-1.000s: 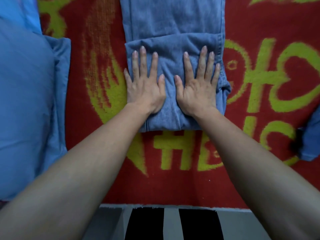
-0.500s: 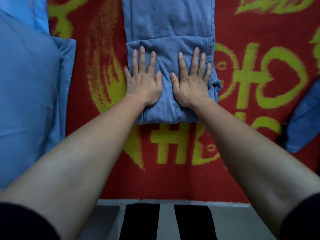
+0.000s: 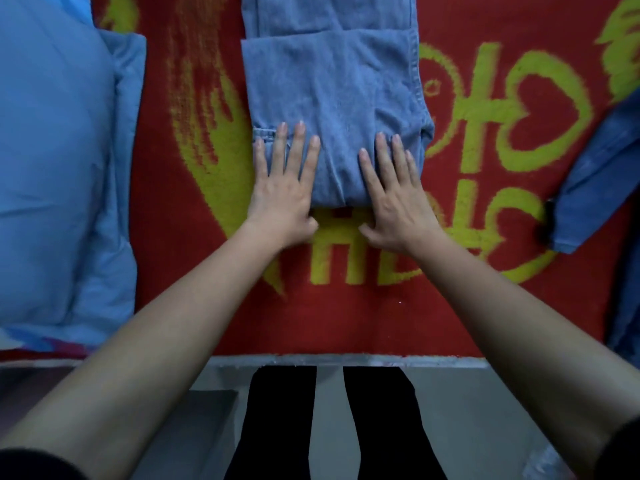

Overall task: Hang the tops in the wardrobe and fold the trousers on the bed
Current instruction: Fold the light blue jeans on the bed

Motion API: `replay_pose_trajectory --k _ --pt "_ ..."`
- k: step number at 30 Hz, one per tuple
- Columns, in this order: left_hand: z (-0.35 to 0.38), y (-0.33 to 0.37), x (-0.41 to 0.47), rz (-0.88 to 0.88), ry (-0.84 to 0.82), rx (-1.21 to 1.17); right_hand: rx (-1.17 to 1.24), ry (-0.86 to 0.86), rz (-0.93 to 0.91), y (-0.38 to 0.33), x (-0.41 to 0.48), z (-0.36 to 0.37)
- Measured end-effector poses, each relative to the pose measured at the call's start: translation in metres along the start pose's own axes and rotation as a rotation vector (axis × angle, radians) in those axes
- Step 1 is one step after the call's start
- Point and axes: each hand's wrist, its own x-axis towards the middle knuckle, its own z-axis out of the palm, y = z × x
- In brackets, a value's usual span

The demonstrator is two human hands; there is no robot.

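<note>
Light blue jeans (image 3: 332,98) lie folded on the red and yellow blanket (image 3: 346,323) of the bed, the folded part nearest me and the rest running off the top of the view. My left hand (image 3: 280,192) lies flat on the near left corner of the fold, fingers straight. My right hand (image 3: 394,199) lies flat on the near right corner in the same way. Both thumbs sit just off the near edge, on the blanket. No wardrobe is in view.
A blue pillow (image 3: 52,168) fills the left side of the bed. A darker denim garment (image 3: 595,174) lies at the right edge. The bed's near edge (image 3: 346,360) runs across below my arms, with my black-clad legs (image 3: 277,427) and grey floor beneath.
Both hands slid back toward me, from the middle of the folded jeans to the near edge. The thumbs now lie off the denim.
</note>
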Motion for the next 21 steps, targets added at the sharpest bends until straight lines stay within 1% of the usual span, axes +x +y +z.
replay_pose_trajectory --k 5,8,10,15,18,21 --pt "-0.005 0.004 0.02 -0.079 -0.015 -0.023 -0.009 0.017 0.134 -0.01 0.026 -0.007" --pt "-0.015 0.002 0.02 -0.081 -0.049 -0.05 0.02 -0.005 0.15 -0.011 0.028 -0.02" --pt "-0.027 0.0 0.018 -0.069 -0.1 -0.079 0.051 -0.052 0.149 -0.009 0.026 -0.038" --pt "-0.059 0.0 -0.018 -0.012 -0.248 -0.168 0.095 -0.136 0.067 -0.011 -0.012 -0.083" --pt "-0.062 0.012 -0.061 0.027 -0.332 -0.19 0.042 -0.159 0.007 -0.024 -0.056 -0.088" --pt "-0.055 0.03 -0.109 0.058 -0.43 -0.212 0.043 -0.244 -0.038 -0.043 -0.101 -0.085"
